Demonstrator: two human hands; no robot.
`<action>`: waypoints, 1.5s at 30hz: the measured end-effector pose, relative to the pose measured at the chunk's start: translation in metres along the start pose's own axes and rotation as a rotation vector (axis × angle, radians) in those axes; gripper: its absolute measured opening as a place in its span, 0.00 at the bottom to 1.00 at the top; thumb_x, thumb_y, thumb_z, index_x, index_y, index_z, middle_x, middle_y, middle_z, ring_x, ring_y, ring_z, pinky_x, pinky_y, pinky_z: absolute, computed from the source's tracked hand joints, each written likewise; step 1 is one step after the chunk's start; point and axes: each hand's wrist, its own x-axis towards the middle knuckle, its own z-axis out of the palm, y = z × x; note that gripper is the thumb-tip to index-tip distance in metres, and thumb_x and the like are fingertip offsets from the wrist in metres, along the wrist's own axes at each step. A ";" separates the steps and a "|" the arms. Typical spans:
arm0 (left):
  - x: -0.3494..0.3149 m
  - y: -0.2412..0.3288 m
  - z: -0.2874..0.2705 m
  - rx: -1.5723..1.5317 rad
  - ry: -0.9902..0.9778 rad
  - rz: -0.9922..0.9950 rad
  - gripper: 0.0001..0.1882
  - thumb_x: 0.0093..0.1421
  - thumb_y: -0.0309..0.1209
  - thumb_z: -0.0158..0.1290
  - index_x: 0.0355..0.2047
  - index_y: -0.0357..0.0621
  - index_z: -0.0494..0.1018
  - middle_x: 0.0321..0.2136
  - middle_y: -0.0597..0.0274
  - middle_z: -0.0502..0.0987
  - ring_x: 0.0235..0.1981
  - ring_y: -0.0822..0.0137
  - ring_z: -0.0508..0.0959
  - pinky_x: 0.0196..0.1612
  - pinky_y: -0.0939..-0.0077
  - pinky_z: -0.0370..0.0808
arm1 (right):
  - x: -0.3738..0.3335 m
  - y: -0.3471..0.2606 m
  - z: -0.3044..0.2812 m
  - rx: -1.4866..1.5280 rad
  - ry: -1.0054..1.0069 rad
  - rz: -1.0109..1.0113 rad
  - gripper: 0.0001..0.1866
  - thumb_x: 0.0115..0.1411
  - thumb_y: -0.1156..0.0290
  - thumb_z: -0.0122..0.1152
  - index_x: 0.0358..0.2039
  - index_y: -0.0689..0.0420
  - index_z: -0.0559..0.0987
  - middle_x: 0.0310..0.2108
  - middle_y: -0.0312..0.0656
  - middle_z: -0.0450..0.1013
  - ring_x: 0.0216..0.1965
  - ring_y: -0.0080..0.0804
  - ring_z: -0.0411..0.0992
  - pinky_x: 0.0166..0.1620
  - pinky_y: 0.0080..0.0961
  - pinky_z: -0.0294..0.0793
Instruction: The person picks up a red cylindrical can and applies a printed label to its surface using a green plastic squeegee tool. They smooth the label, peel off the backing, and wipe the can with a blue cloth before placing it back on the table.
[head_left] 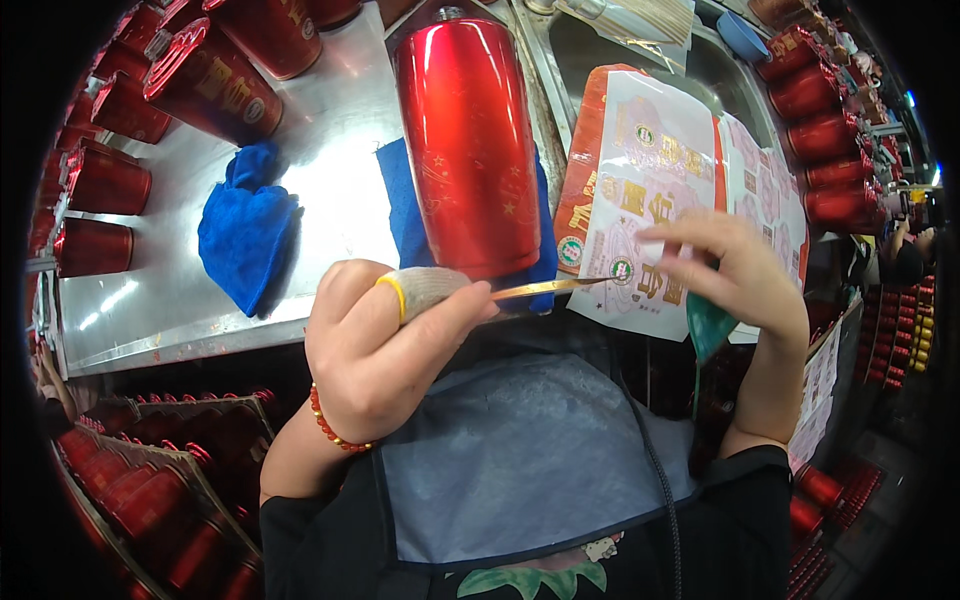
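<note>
Up close, two hands are working a label beside a red bottle.

Nearest, the left hand [385, 345] is clenching a thin brass blade [545, 288], tip pointing right toward the label sheet [640, 200]; the right hand [735, 270] is pinching that sheet's edge, steadying it. Beyond, the bottle [468, 140] is lying on a blue cloth [400, 215] on the counter [330, 110], probably against rolling, long axis running away, neck far.

One large red bottle [468, 140] lying flat, two blue cloths [243, 225], two hands [375, 345], one thin blade [545, 288]
</note>
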 end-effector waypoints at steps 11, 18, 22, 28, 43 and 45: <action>-0.011 0.008 0.013 0.202 0.210 0.230 0.25 0.40 0.30 0.80 0.40 0.56 0.83 0.46 0.65 0.65 0.44 0.67 0.70 0.37 0.77 0.72 | 0.040 -0.059 0.042 0.333 0.053 -0.437 0.13 0.57 0.77 0.71 0.44 0.65 0.85 0.39 0.44 0.82 0.36 0.26 0.78 0.41 0.23 0.76; -0.021 -0.016 0.018 0.387 0.204 0.310 0.33 0.44 0.35 0.80 0.50 0.59 0.76 0.47 0.66 0.62 0.48 0.68 0.64 0.41 0.80 0.70 | 0.056 -0.050 0.057 0.683 -0.056 -0.223 0.05 0.62 0.75 0.69 0.36 0.64 0.84 0.32 0.35 0.79 0.32 0.16 0.75 0.36 0.15 0.72; -0.023 -0.026 0.021 0.285 0.234 0.299 0.34 0.42 0.33 0.80 0.49 0.54 0.76 0.47 0.64 0.64 0.45 0.66 0.67 0.39 0.77 0.72 | 0.056 -0.048 0.063 0.675 0.011 -0.101 0.05 0.64 0.74 0.69 0.34 0.62 0.84 0.29 0.30 0.78 0.31 0.13 0.74 0.36 0.14 0.72; -0.027 -0.034 0.020 0.389 0.263 0.265 0.29 0.38 0.34 0.82 0.41 0.51 0.80 0.47 0.63 0.64 0.47 0.65 0.70 0.41 0.75 0.76 | 0.053 -0.040 0.069 0.628 0.060 -0.017 0.04 0.63 0.75 0.69 0.33 0.62 0.83 0.28 0.29 0.77 0.31 0.12 0.73 0.37 0.13 0.72; -0.015 -0.014 0.045 -0.453 0.044 -0.591 0.45 0.59 0.37 0.67 0.71 0.35 0.58 0.63 0.47 0.67 0.62 0.55 0.64 0.68 0.61 0.56 | 0.050 -0.023 0.076 0.740 0.101 -0.086 0.04 0.62 0.79 0.67 0.31 0.62 0.80 0.41 0.37 0.73 0.30 0.13 0.71 0.31 0.12 0.70; -0.013 -0.010 0.048 -0.462 0.064 -0.594 0.45 0.60 0.38 0.67 0.71 0.35 0.58 0.63 0.47 0.66 0.62 0.55 0.64 0.68 0.60 0.56 | 0.050 -0.021 0.078 0.760 0.090 -0.078 0.04 0.62 0.78 0.67 0.31 0.62 0.80 0.42 0.37 0.73 0.30 0.13 0.71 0.30 0.11 0.70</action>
